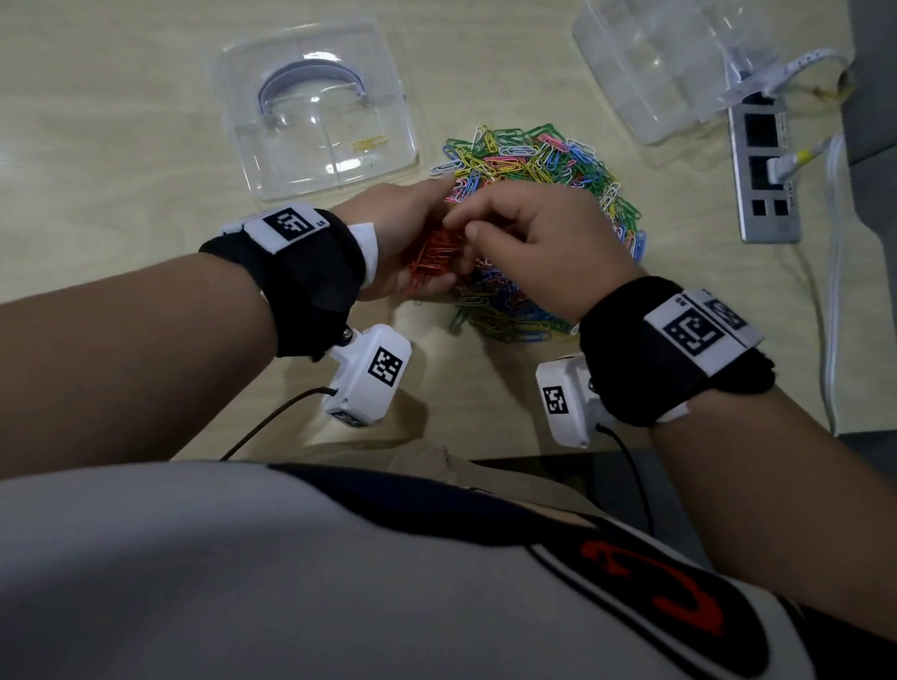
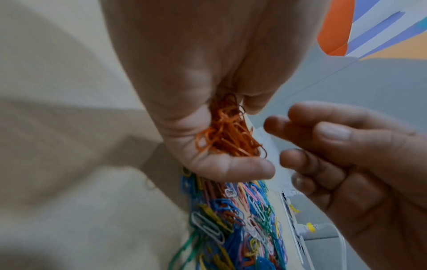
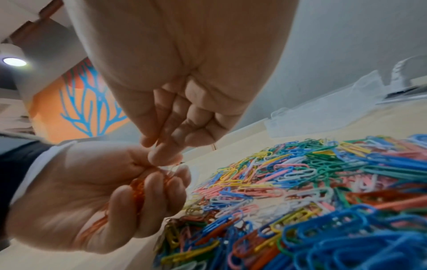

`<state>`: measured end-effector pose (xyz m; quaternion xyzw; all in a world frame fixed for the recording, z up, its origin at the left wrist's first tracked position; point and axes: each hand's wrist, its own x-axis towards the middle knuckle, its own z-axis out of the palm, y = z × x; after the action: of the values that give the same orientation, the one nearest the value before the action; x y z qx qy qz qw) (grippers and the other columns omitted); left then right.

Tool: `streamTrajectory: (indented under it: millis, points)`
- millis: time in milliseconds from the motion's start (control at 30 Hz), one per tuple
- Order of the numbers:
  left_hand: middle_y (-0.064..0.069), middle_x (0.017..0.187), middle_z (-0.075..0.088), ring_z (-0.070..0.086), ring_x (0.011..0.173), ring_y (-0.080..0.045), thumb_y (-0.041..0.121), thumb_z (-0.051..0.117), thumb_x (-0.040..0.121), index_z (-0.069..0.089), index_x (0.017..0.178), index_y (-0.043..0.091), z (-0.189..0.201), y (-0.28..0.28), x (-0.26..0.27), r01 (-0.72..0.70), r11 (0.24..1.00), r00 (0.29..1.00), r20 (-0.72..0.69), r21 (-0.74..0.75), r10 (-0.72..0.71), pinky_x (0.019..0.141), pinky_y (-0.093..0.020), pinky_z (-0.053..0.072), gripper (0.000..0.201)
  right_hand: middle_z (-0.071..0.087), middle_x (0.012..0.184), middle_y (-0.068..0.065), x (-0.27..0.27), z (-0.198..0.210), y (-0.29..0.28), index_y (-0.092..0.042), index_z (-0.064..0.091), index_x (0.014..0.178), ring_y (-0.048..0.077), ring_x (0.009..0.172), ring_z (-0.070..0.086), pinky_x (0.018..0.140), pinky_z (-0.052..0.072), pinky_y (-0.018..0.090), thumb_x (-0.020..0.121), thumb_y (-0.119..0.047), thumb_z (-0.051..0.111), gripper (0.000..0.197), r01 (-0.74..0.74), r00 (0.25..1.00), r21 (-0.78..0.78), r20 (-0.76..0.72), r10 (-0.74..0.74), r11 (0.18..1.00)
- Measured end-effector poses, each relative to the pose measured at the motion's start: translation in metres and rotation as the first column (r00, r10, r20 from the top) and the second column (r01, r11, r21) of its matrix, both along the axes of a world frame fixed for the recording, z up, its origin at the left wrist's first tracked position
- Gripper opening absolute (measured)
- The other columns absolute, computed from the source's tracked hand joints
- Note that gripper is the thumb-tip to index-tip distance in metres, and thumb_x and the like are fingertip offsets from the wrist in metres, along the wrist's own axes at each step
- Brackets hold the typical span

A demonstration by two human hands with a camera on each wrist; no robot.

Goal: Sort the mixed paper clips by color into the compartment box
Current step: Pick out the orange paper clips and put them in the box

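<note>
My left hand (image 1: 429,256) is cupped around a bundle of orange paper clips (image 1: 434,259) at the near left edge of the mixed pile (image 1: 541,164). The left wrist view shows the orange clips (image 2: 228,135) held between thumb and fingers of the left hand (image 2: 251,140). My right hand (image 1: 467,227) is curled, its fingertips (image 3: 161,155) pinched together right at the top of the bundle in the left hand (image 3: 143,191). Whether a clip sits between them is unclear. The clear compartment box (image 1: 270,142) stands at the back left with one yellow clip (image 1: 370,143) inside.
A second clear plastic box (image 1: 654,55) lies at the back right. Beside it a grey power strip (image 1: 762,168) with a plugged cable runs along the table's right edge. The pile (image 3: 312,191) spreads under and right of my right hand. Bare wood lies left of the hands.
</note>
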<state>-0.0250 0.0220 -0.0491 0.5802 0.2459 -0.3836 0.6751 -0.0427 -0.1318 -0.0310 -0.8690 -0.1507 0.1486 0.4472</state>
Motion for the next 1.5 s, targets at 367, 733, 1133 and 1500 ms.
streamTrajectory:
  millis: [367, 733, 1133, 1500]
  points:
    - [-0.001, 0.059, 0.061, 0.059, 0.050, -0.008, 0.042, 0.039, 0.101, 0.057, 0.078, 0.015, 0.001, 0.016, 0.003, 0.036, 0.999, 0.999, -0.019, 0.037, -0.035, 0.042, -0.017, 0.049, 0.040, 0.057, 0.096, 0.001, -0.003, -0.030, -0.028, -0.025, 0.064, 0.095, 0.021, 0.091, 0.055, 0.075, 0.042, 0.030, 0.086, -0.025, 0.068, 0.010, 0.074, 0.996, -0.544, -0.008, -0.094, 0.836]
    - [-0.001, 0.057, 0.060, 0.058, 0.049, -0.008, 0.045, 0.037, 0.101, 0.058, 0.077, 0.014, -0.003, 0.016, 0.001, 0.075, 0.996, 0.997, -0.013, 0.058, -0.074, 0.046, -0.018, 0.050, 0.044, 0.044, 0.096, -0.006, -0.004, -0.024, -0.020, -0.028, 0.067, 0.099, 0.022, 0.097, 0.056, 0.087, 0.047, 0.040, 0.086, -0.033, 0.067, 0.013, -0.050, 0.997, -0.608, 0.021, 0.079, 0.793]
    - [-0.005, 0.065, 0.062, 0.060, 0.053, -0.010, 0.050, 0.036, 0.100, 0.061, 0.081, 0.013, -0.004, 0.010, -0.005, 0.123, 0.991, 0.992, -0.024, 0.050, -0.122, 0.049, -0.020, 0.054, 0.048, 0.067, 0.090, -0.005, -0.003, -0.019, -0.023, -0.019, 0.070, 0.099, 0.014, 0.083, 0.062, 0.081, 0.052, 0.035, 0.088, -0.011, 0.060, 0.017, 0.212, 0.976, -0.333, 0.119, -0.182, 0.919]
    - [-0.001, 0.063, 0.058, 0.056, 0.053, -0.009, 0.036, 0.041, 0.102, 0.057, 0.079, 0.015, -0.001, -0.010, -0.013, 0.162, 0.987, 0.987, 0.009, -0.021, -0.162, 0.046, -0.016, 0.046, 0.035, 0.060, 0.072, -0.015, -0.008, -0.011, -0.039, -0.021, 0.072, 0.093, -0.004, 0.062, 0.054, 0.067, 0.044, 0.014, 0.086, -0.015, 0.064, 0.012, 0.279, 0.960, -0.187, 0.085, -0.267, 0.942]
